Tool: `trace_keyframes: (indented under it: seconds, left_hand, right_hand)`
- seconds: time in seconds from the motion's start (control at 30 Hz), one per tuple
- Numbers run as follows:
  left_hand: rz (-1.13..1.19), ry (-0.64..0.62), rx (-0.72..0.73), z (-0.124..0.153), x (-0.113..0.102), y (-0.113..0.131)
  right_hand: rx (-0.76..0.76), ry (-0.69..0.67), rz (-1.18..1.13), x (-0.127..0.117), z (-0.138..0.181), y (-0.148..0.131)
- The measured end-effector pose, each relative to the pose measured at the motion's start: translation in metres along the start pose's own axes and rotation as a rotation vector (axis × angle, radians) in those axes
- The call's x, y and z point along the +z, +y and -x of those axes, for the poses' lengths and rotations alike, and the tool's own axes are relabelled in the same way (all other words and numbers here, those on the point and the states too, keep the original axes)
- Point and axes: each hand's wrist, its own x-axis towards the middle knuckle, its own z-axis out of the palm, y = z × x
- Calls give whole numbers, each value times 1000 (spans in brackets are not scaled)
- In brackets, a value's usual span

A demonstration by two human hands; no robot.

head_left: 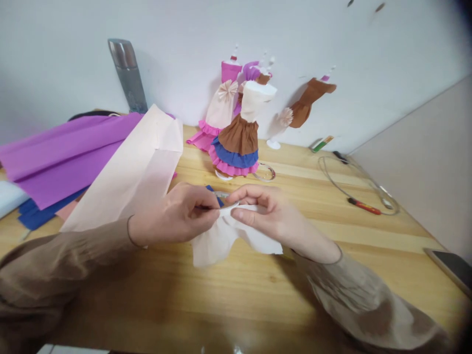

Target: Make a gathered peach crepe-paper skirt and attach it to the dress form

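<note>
White crepe paper [212, 243], gathered along its top edge, hangs from the fingers of both hands in the head view, its loose lower part flaring below them above the wooden table [368, 255]. The left hand [180, 214] pinches the gathered edge between thumb and forefinger; the right hand [265, 211] pinches it just beside, thumb lying along the near face and forefinger arched over. Both wrists angle inward, fingertips nearly meeting, forearms in brown sleeves [70, 260] coming from either side.

Beyond the fingers and to their left stands a grey bottle [129, 81] with a silvery top, its contents hidden. Nearer the left fingers lie a cream crepe sheet [129, 172] and, partly under it, a purple crepe sheet [70, 155]. Straight beyond the fingertips, a miniature dress form [238, 135] wears a white bodice over brown, blue and pink tiers. Well right of the right fingers lies a looped cable [334, 187].
</note>
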Motion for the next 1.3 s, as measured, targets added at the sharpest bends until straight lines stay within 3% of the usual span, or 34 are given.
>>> trace_keyframes:
  seconds: [0.13, 0.23, 0.33, 0.47, 0.57, 0.73, 1.0, 1.17, 1.23, 1.3]
  left_hand:
    - [-296, 140, 287, 3, 0, -4]
    - [-385, 215, 335, 3, 0, -6]
    - [-284, 236, 315, 2, -1, -5]
    - [-94, 243, 159, 3, 0, -3]
    - [29, 324, 49, 3, 0, -5]
    - [99, 441, 7, 2, 0, -10]
    - [105, 433, 9, 3, 3, -11]
    - [93, 438, -7, 2, 2, -13]
    - [82, 432, 2, 2, 1, -13]
    - [67, 407, 30, 2, -2, -13]
  right_hand:
    - [-112, 123, 189, -2, 8, -1]
    - [-252, 278, 377, -4, 12, -3]
    - [-253, 335, 277, -6, 9, -5]
    - [-96, 165, -138, -9, 2, -2]
    - [-9, 99, -411, -8, -3, 5]
    - [15, 18, -635, 6, -7, 19]
    - [1, 103, -444, 28, -1, 23]
    - [-222, 318, -99, 28, 11, 24]
    - [-301, 269, -62, 23, 12, 26]
    - [-320, 215, -227, 14, 9, 25]
